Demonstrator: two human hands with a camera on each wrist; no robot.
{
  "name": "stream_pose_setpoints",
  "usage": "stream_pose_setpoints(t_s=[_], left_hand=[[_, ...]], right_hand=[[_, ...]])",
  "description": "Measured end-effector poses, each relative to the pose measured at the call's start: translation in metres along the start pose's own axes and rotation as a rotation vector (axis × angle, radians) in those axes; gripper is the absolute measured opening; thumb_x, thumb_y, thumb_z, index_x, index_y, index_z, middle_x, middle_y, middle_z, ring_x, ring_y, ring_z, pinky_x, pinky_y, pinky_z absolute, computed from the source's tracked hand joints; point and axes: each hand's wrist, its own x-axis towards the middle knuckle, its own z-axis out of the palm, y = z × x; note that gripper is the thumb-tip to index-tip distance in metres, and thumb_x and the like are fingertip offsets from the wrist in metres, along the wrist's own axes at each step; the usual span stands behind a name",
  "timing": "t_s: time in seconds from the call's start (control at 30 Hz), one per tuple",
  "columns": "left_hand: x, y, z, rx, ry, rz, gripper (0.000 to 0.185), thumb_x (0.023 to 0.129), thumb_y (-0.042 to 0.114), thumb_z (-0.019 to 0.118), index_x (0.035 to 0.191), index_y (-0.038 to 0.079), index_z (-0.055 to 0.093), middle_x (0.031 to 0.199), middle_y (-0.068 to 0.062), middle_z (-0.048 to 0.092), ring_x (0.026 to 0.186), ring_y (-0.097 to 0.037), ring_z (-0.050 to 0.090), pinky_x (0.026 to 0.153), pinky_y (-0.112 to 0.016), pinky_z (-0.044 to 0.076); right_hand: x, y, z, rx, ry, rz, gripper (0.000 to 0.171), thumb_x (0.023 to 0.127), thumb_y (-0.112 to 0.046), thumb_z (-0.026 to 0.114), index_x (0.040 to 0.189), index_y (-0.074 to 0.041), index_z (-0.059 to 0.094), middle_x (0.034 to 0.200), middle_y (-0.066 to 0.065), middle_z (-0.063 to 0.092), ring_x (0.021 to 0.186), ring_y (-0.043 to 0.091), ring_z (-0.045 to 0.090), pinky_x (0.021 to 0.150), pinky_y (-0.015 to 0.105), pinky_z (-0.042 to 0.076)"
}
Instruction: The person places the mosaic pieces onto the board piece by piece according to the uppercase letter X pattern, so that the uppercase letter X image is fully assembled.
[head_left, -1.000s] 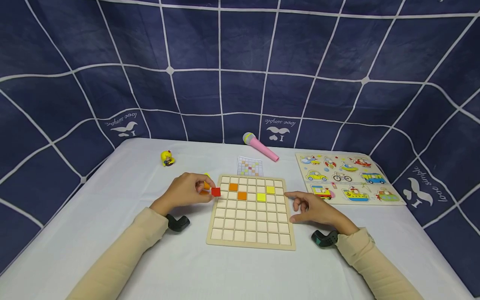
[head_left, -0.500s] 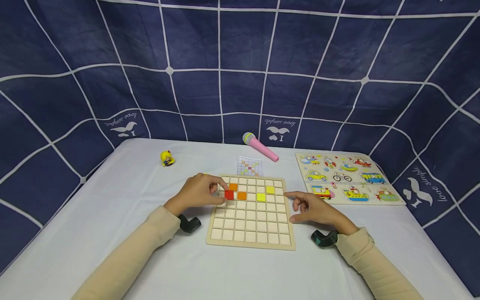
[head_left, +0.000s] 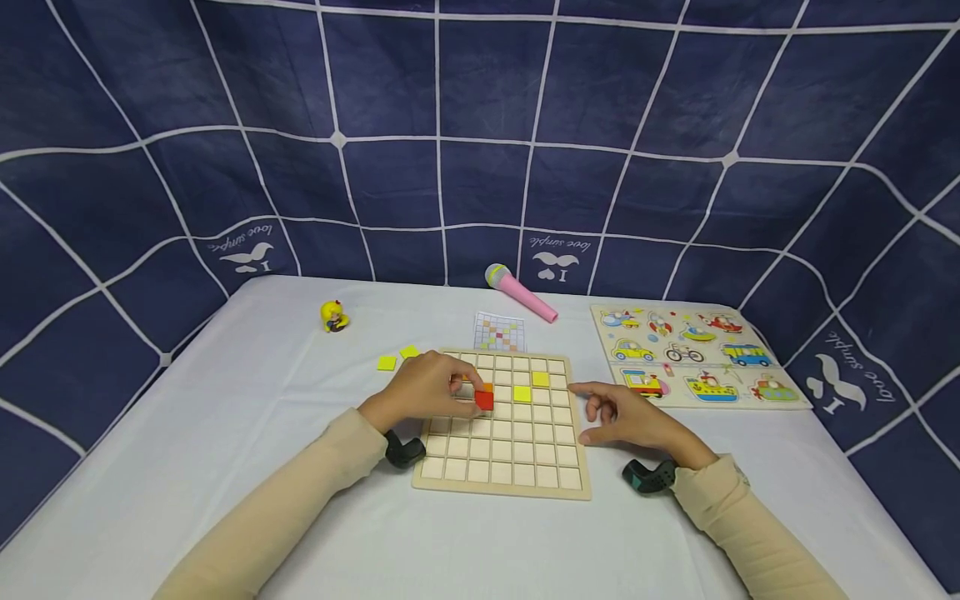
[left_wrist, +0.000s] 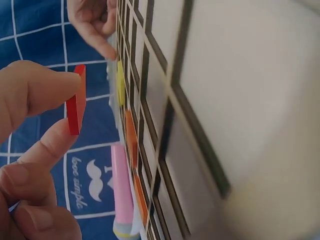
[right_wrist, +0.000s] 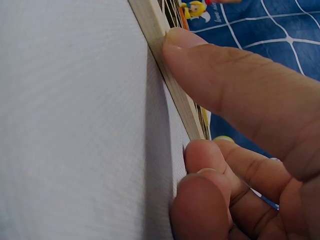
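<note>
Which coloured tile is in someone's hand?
The red tile, pinched in the left hand over the grid board; the yellow tiles and orange tiles lie unheld.

Left wrist view: nearest board squares (left_wrist: 245, 75) seem blurred.

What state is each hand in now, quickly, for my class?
Left hand: closed, holding a red tile.
Right hand: open, at the right edge of the board.

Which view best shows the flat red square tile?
The left wrist view: there the flat red square tile appears large, its edge visible, clear of the pale wooden grid board. The head view shows it small, pinched by the left hand. I cannot make it out in the right wrist view.
</note>
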Motion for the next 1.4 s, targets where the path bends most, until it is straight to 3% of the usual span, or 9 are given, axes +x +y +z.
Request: stream_pose_setpoints(t_s=[0.3, 0.67, 1.17, 1.4], left_hand=[[0.014, 0.012, 0.006, 0.085, -0.058, 0.000, 0.016, 0.082, 0.031, 0.089, 0.094, 0.028, 0.080, 0.060, 0.013, 0.044, 0.071, -0.009, 0.047, 0.062, -0.032, 0.035], [0.028, 0.018, 0.014, 0.124, -0.117, -0.035, 0.015, 0.082, 0.031, 0.091, 0.091, 0.028, 0.080, 0.066, 0.011, 0.052, 0.073, -0.010, 0.053, 0.065, -0.034, 0.040], [0.031, 0.024, 0.014, 0.122, -0.148, -0.088, 0.018, 0.080, 0.033, 0.094, 0.091, 0.030, 0.081, 0.073, 0.008, 0.058, 0.079, -0.011, 0.055, 0.068, -0.036, 0.041], [0.029, 0.022, 0.013, 0.109, -0.172, -0.084, 0.023, 0.080, 0.035, 0.095, 0.099, 0.029, 0.083, 0.070, 0.009, 0.056, 0.074, -0.009, 0.053, 0.067, -0.034, 0.040]], right_hand=[[0.000, -0.001, 0.000, -0.019, 0.001, 0.013, 0.078, 0.087, -0.010, 0.090, 0.150, 0.013, 0.051, 0.096, 0.008, 0.059, 0.074, 0.012, 0.049, 0.066, 0.024, 0.042], [0.000, -0.001, 0.001, -0.021, 0.007, 0.005, 0.076, 0.087, -0.010, 0.090, 0.149, 0.013, 0.052, 0.096, 0.007, 0.060, 0.073, 0.012, 0.050, 0.066, 0.024, 0.043], [0.001, -0.002, 0.000, -0.007, 0.010, -0.007, 0.076, 0.087, -0.008, 0.090, 0.149, 0.014, 0.052, 0.096, 0.006, 0.060, 0.073, 0.012, 0.050, 0.065, 0.024, 0.043], [0.000, -0.001, -0.001, -0.012, 0.007, 0.004, 0.077, 0.087, -0.009, 0.090, 0.151, 0.013, 0.052, 0.097, 0.007, 0.060, 0.072, 0.012, 0.049, 0.065, 0.024, 0.042]])
